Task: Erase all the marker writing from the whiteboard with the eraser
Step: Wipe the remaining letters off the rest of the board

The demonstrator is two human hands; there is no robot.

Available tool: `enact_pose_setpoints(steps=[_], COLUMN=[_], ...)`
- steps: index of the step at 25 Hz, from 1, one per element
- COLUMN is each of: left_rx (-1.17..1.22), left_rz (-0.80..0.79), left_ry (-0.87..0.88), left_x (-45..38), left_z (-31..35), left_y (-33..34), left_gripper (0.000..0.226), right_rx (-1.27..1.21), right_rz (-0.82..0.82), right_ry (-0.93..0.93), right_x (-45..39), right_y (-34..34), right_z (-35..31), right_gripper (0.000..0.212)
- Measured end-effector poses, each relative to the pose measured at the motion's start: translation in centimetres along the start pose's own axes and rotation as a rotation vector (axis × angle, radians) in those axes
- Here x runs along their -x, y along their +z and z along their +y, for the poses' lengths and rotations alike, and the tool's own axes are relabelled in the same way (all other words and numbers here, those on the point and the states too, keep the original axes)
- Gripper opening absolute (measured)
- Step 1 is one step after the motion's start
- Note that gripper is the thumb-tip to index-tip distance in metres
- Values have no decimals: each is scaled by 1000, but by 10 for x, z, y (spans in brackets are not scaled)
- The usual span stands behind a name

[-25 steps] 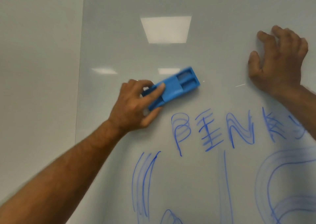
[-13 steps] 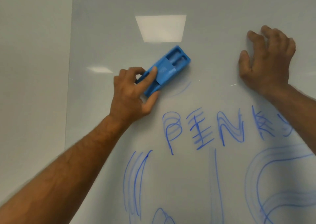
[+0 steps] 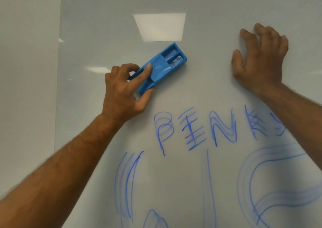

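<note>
The blue eraser (image 3: 160, 68) lies flat against the whiteboard (image 3: 209, 91), a bit above the middle of the view. It is long and thin. Its long side runs on a slant, from lower left to upper right. The far end, with two little open boxes in it, points up and to the right, toward a bright square of reflected light (image 3: 160, 27) on the board. The near end points down and left, into the left hand (image 3: 124, 92).

The left hand holds the eraser at that lower end. The thumb sits under the eraser's lower edge, one finger lies along the top of it, and the other fingers curl round the upper edge. So the hand is wrapped tight on the eraser.

Below the eraser, apart from it, is blue marker writing (image 3: 209, 128). It is a row of letters, each drawn with many lines. Lower down there are bigger blue curves (image 3: 127, 184) on the left and a big loop (image 3: 261, 184) on the right.

The right hand (image 3: 259, 58) rests on the board, well off to the right of the eraser. Its fingers are spread and bent a little, with the tips on the board. It holds nothing. The right forearm covers the end of the row of letters.

To the left of the board is a plain grey wall (image 3: 26, 88).
</note>
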State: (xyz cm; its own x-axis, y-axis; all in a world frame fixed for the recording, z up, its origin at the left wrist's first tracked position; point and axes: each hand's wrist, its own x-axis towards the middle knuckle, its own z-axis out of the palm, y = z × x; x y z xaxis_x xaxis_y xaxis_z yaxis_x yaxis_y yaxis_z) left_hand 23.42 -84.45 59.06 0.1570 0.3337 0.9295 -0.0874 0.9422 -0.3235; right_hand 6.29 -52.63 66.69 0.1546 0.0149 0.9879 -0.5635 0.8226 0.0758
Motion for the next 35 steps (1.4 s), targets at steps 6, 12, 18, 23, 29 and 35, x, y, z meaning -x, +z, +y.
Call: enact_pose_setpoints(steps=[6, 12, 18, 23, 29, 35], left_rx=[137, 164, 42, 83, 166, 59], left_rz=[-208, -308, -57, -114, -332, -83], left_ry=[416, 566, 52, 186, 588, 73], left_x=[61, 84, 42, 67, 104, 58], left_z=[30, 40, 21, 51, 72, 57], left_y=[-16, -25, -12, -11, -22, -7], left_gripper=[52, 49, 49, 47, 45, 50], right_rx=[2, -2, 6, 30, 10, 34], right_rz=[-15, -51, -30, -67, -85, -81], right_ry=[-27, -32, -17, 140, 132, 27], right_x=[4, 4, 6, 12, 25, 34], right_y=[-1, -4, -12, -30, -40, -40], right_z=[5, 5, 33, 81, 115, 133], right_gripper=[59, 59, 65, 80, 79, 76])
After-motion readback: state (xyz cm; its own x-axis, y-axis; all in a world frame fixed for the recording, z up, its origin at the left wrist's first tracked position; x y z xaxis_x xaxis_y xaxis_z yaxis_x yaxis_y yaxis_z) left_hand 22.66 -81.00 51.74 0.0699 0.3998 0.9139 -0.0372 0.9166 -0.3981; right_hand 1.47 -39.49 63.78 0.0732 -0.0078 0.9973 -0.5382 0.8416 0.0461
